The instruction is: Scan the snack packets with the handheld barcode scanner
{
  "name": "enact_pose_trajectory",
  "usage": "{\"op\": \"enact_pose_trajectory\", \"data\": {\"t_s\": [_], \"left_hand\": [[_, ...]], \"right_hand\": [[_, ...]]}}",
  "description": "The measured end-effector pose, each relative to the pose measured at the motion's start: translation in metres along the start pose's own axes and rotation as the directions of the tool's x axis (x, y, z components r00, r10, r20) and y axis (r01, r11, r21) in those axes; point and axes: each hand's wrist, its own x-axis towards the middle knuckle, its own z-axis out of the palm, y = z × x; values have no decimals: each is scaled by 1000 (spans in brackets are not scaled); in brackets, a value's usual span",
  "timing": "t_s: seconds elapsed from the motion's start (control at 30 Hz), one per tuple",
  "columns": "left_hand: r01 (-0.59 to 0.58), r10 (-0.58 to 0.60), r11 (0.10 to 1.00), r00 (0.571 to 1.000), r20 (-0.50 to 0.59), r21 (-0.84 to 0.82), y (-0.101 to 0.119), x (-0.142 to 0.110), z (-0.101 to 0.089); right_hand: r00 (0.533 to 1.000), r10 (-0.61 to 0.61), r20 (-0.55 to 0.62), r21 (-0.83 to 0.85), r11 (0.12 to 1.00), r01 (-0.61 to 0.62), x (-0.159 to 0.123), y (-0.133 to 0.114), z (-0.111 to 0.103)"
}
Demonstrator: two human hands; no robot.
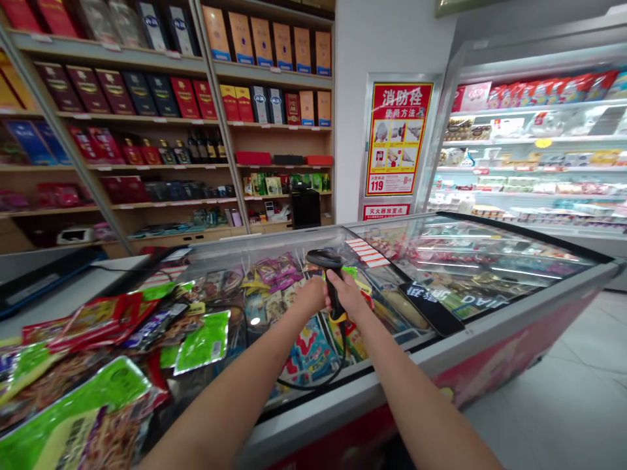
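Observation:
A black barcode scanner (324, 259) is held upright over the glass-topped freezer, with its head above my hands. My right hand (349, 299) wraps around its handle from the right. From the left, my left hand (315, 294) is closed against the same handle, its fingers partly hidden. Yellow trim shows at the handle's base, and a black cable (343, 352) hangs from there and loops across the glass. Under the hands, colourful packets (311, 349) show in the freezer (337, 401).
At my left lies a pile of snack packets (105, 320) in red, green and clear wrappers. A black sign (431, 307) lies across the freezer's frame. Shelves of boxed bottles (147, 94) line the back wall. A lit display fridge (529, 140) stands at right, beyond the tiled floor (578, 372).

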Motion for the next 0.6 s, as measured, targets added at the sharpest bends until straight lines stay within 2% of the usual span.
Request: {"op": "enact_pose_trajectory", "data": {"t_s": [0.13, 0.27, 0.33, 0.4, 0.47, 0.53, 0.6], "left_hand": [[25, -28, 996, 999, -41, -91, 5, 2, 5], [127, -118, 974, 991, 58, -185, 6, 10, -10], [264, -242, 922, 964, 112, -282, 3, 15, -24], [395, -358, 834, 919, 168, -385, -4, 19, -38], [456, -394, 759, 890, 229, -465, -13, 21, -51], [417, -368, 751, 908, 200, -512, -24, 23, -59], [306, -326, 797, 944, 56, -522, -36, 25, -64]], "right_hand": [[1000, 11, -14, 12, 1000, -11, -3, 5, 2], [996, 66, -62, 47, 997, -63, -7, 6, -6], [994, 74, -84, 62, 996, -69, -7, 7, -10], [992, 68, -108, 74, 995, -60, -7, 7, -14], [991, 57, -121, 73, 996, -49, -6, 8, -16], [992, 53, -116, 60, 997, -46, -5, 9, -17], [993, 60, -101, 39, 998, -57, -6, 10, -17]]}}
